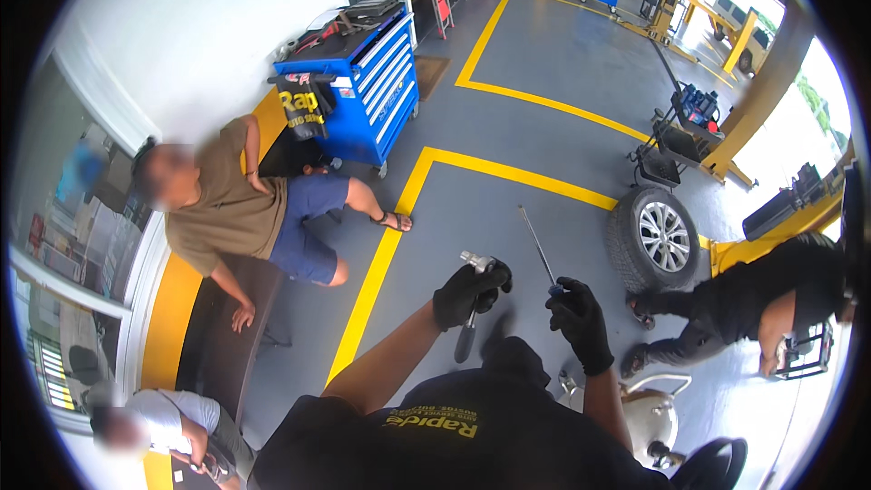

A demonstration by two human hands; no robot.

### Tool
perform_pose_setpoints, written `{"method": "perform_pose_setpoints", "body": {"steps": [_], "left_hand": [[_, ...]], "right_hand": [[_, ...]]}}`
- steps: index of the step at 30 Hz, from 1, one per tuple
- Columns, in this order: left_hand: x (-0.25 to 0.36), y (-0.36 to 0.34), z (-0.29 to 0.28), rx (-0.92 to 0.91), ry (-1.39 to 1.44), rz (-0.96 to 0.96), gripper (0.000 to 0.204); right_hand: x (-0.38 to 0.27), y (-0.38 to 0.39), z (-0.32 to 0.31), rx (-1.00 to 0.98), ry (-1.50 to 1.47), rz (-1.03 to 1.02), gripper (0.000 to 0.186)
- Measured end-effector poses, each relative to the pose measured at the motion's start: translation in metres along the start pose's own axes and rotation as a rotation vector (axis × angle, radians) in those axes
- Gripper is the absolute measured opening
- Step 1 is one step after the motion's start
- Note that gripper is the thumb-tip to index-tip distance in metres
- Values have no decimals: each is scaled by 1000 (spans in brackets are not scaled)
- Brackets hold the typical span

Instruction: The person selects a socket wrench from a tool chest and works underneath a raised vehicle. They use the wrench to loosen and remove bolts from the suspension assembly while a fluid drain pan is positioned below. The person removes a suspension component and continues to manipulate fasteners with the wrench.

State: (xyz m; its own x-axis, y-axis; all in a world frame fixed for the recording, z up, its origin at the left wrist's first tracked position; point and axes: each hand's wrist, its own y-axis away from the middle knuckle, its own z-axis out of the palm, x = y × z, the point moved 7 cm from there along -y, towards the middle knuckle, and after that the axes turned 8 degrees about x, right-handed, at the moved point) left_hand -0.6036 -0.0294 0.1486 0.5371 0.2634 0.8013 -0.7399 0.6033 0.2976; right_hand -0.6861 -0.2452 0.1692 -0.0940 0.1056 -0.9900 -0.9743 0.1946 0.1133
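Note:
My left hand (467, 293), in a black glove, is shut around a ratchet wrench (474, 307) with a silver head pointing up and a dark handle hanging below my fist. My right hand (581, 322), also gloved in black, grips a long thin screwdriver (537, 248) whose metal shaft points up and to the left. Both hands are raised in front of my chest, about a hand's width apart, above the grey floor.
A wheel with a tyre (653, 238) stands at the right, next to a crouching person in black (762, 304). A person in a brown shirt (240, 209) sits on a low ledge at the left. A blue tool cabinet (363, 82) stands behind. Yellow lines (390, 236) mark the floor.

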Motion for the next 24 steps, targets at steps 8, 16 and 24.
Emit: {"method": "perform_pose_setpoints", "body": {"steps": [8, 16, 24], "left_hand": [[123, -286, -14, 44, -25, 27, 31], [294, -470, -103, 261, -386, 456, 22], [440, -678, -239, 374, -883, 791, 11]], "right_hand": [[-21, -289, -11, -67, 21, 87, 41], [-139, -579, 56, -243, 522, -435, 42], [-122, -858, 133, -418, 462, -81, 54]]}}
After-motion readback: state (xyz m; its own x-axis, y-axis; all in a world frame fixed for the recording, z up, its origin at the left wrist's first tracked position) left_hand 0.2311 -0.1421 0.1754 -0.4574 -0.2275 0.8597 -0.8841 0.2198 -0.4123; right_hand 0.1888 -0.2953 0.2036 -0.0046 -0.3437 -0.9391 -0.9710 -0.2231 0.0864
